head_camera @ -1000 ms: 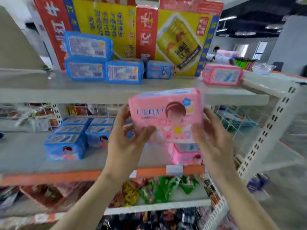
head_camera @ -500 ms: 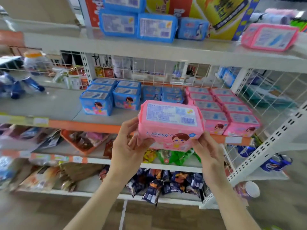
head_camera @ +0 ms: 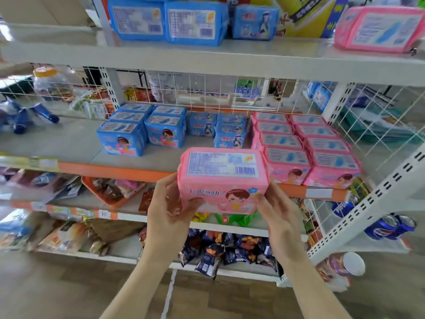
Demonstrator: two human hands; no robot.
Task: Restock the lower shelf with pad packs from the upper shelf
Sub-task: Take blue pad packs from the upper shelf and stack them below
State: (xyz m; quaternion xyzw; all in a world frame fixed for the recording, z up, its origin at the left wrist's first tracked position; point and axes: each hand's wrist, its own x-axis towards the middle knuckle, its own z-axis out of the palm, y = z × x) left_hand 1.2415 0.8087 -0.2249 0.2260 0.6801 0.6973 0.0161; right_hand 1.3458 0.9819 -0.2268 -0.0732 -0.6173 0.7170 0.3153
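A pink pad pack (head_camera: 222,178) is held in front of the lower shelf (head_camera: 128,172), its label side up. My left hand (head_camera: 169,210) grips its left end and my right hand (head_camera: 279,217) grips its right end. On the lower shelf stand two rows of pink pad packs (head_camera: 305,146) at the right and blue pad packs (head_camera: 142,132) at the left. The upper shelf (head_camera: 230,62) carries blue packs (head_camera: 167,19) and one pink pack (head_camera: 379,28) at the far right.
A white wire grid (head_camera: 207,90) backs the lower shelf and a slotted white upright (head_camera: 377,199) slants at the right. Snack bags (head_camera: 230,249) fill the shelves below. Blue drink cans (head_camera: 388,226) lie at the lower right.
The pack came down from the upper shelf level, turned label side up, and now sits just in front of the lower shelf's edge. The view tilted downward.
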